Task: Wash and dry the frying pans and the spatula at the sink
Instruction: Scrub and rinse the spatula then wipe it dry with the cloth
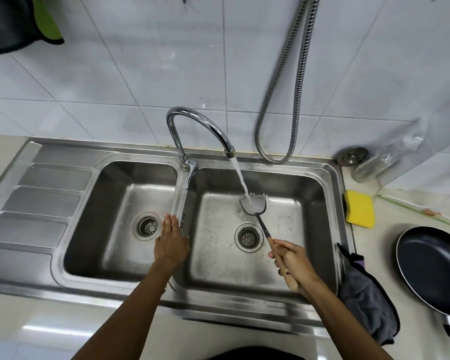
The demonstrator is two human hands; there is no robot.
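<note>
My right hand [295, 266] grips the wooden handle of the spatula [264, 226] over the right basin of the steel sink [330, 178]. The spatula's dark head sits under the stream of water running from the chrome tap [192, 126]. My left hand [170, 241] lies with straight fingers over the divider between the two basins and holds nothing. A dark frying pan [431, 268] stands on the counter at the right, its inside facing up.
A yellow sponge [360, 209] lies on the counter by the sink's right rim. A grey cloth [364, 294] hangs over the sink's front right corner. A metal hose [283, 87] loops down the tiled wall. A drain plug [352, 155] and a clear bag [385, 158] sit behind.
</note>
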